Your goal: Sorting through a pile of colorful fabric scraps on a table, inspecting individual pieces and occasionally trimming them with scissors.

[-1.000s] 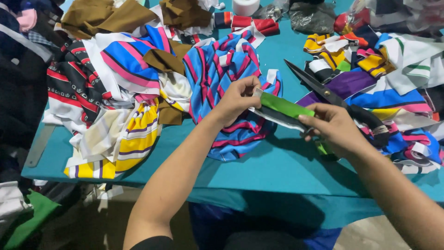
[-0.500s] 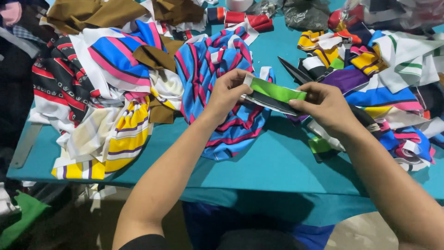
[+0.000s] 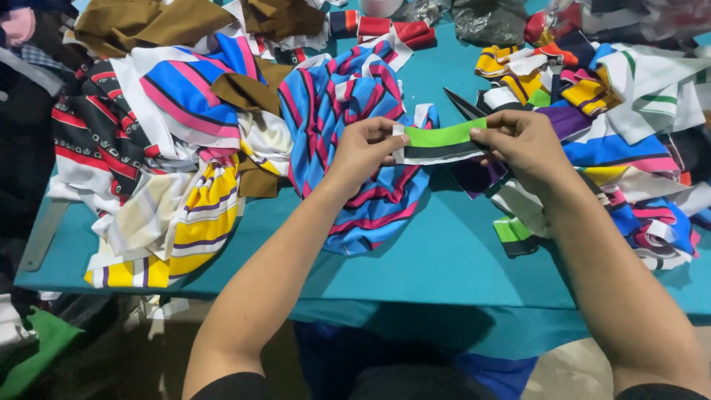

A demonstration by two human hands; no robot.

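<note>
A short fabric strip [image 3: 438,142] with green, black and white stripes is stretched flat between both hands above the teal table [image 3: 444,255]. My left hand [image 3: 368,147] pinches its left end, my right hand [image 3: 521,142] pinches its right end. Black scissors [image 3: 465,105] lie on the table just behind the strip, partly hidden by it. Under my left hand lies a blue, pink and red striped cloth [image 3: 355,141].
Heaps of striped fabric pieces cover the table's left [image 3: 170,148] and right [image 3: 622,118] sides. Brown cloth [image 3: 126,22] lies at the back left. A green-striped scrap [image 3: 515,233] rests near my right forearm. More cloth lies on the floor at left [image 3: 29,341].
Both hands lifted the green strip up and away from me. It now sits level and spread out. My right hand no longer covers the scissors.
</note>
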